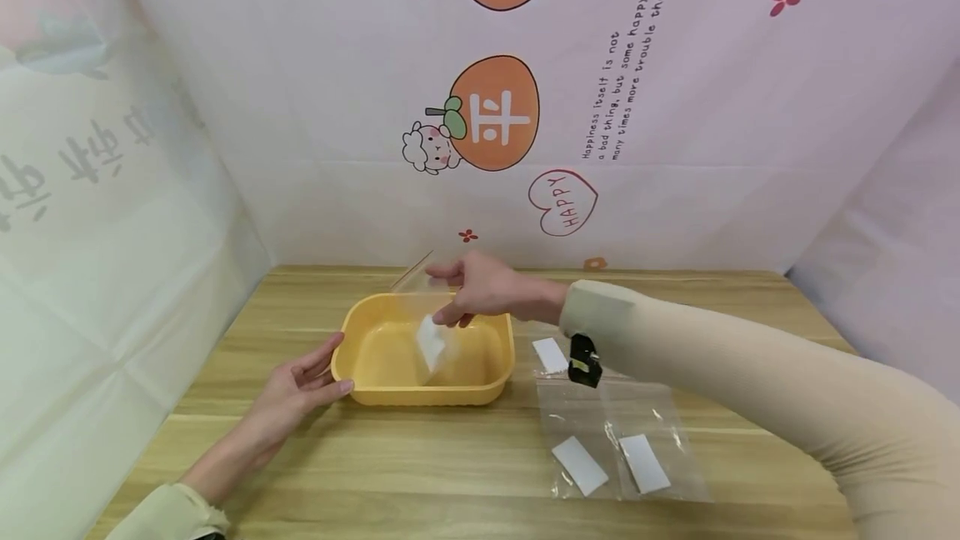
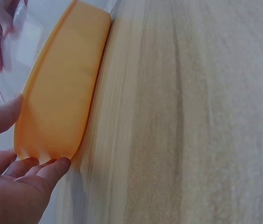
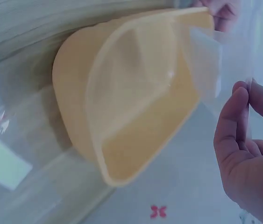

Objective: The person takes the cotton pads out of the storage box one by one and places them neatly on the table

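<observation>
A yellow plastic tub (image 1: 431,396) stands on the wooden table. At its left end my left hand (image 1: 288,398) grips it, thumb over the rim and fingers along the outer wall, as the left wrist view shows. Above the tub, my right hand (image 1: 487,286) pinches the edge of a clear zip bag (image 3: 236,51) between thumb and fingers. Inside that bag is a flat white rectangular piece (image 3: 207,63). The bag hangs over the tub's opening and looks blurred in the head view.
Right of the tub, clear zip bags (image 1: 585,415) lie on the wooden table (image 1: 420,465), with white rectangular pieces (image 1: 580,466) in them. Another white piece (image 1: 551,355) lies partly behind the right sleeve. A printed cloth (image 1: 337,107) hangs behind the table.
</observation>
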A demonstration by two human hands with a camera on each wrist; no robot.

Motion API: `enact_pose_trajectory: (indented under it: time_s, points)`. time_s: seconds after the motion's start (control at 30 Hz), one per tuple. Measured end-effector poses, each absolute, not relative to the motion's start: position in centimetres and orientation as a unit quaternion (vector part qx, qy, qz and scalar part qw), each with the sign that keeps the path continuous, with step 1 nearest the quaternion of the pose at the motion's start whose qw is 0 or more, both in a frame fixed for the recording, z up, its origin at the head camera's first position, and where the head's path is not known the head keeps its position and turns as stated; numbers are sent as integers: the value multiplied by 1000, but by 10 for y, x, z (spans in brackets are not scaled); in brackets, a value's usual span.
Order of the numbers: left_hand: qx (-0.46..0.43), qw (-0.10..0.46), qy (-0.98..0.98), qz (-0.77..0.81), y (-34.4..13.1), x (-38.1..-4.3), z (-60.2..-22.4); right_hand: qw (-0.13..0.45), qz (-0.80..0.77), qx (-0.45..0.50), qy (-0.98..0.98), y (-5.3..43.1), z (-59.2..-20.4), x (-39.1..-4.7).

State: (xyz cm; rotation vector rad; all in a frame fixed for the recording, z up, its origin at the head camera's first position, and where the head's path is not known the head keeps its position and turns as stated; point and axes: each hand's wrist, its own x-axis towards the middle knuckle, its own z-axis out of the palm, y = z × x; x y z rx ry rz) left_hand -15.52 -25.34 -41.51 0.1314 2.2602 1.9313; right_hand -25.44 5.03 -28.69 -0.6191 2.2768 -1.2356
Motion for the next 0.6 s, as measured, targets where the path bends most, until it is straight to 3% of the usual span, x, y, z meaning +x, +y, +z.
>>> enact_pose_trajectory:
  time_s: [0.3,0.6]
  points:
    - [43,82,759,645,-253,-153,-413,223,-452,-239,830,113,-257,-238]
    - [51,87,757,646,-252,-153,-415,208,-458,-217,837,189,-259,-210]
